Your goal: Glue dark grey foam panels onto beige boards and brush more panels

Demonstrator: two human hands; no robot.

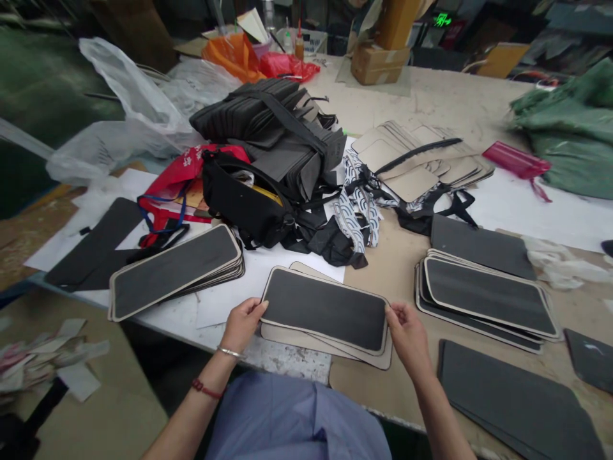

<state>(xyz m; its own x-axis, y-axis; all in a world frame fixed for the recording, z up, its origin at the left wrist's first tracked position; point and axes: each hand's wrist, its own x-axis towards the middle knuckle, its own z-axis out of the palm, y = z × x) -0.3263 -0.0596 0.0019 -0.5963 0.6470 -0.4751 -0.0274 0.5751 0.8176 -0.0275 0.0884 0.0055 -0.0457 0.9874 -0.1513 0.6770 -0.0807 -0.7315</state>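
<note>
Between my hands is a rounded rectangular panel [325, 310], dark grey with a beige border. My left hand [246, 322] pinches its left end, and my right hand [407, 332] grips the right end. Beneath it, beige panels [316, 345] stick out at the front and back. To the left lies a fanned stack of similar dark panels with beige edges [177, 271]. Another such stack [488, 294] sits to the right, partly over a plain dark sheet [483, 246].
Plain dark sheets [512, 399] lie at the front right. Behind are an open black bag [244, 198], a strapped pile of dark panels [258, 115], patterned straps [357, 198] and beige panels [412, 153]. A pink purse [517, 161] and green sack [569, 134] stand right.
</note>
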